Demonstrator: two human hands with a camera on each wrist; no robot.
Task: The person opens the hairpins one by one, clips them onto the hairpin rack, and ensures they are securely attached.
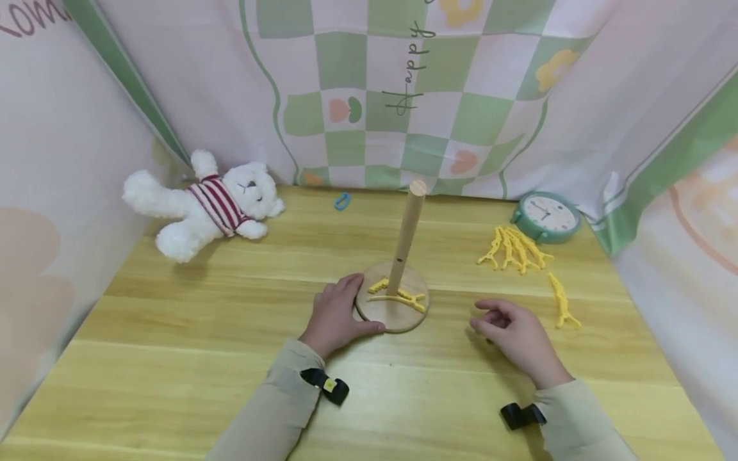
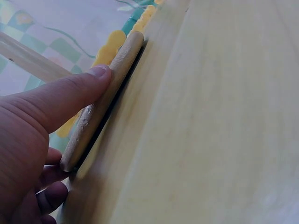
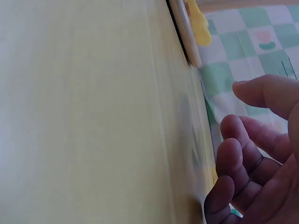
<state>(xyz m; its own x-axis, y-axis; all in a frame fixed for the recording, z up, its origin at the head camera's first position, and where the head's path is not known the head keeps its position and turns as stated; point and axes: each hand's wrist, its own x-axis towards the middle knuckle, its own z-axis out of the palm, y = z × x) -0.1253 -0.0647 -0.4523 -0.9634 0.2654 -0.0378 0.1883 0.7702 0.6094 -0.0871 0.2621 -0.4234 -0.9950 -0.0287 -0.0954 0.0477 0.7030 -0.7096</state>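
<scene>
A wooden stand has a round base (image 1: 400,321) with an upright post (image 1: 408,234). On the base lie yellow branch-shaped pieces (image 1: 414,299), around the foot of the post. My left hand (image 1: 331,319) grips the base's rim from the left; in the left wrist view the thumb (image 2: 88,84) presses the edge while the other fingers lie beside and below it. To the right of the stand, my right hand (image 1: 516,333) hovers over the table with loosely curled fingers and holds nothing. One loose yellow branch piece (image 1: 559,298) lies beyond it to the right.
A bunch of yellow branch pieces (image 1: 513,248) lies in front of a green alarm clock (image 1: 548,218) at the back right. A white plush bear (image 1: 216,205) in a striped shirt lies at the back left. A small blue ring (image 1: 342,202) is near the curtain (image 1: 386,147).
</scene>
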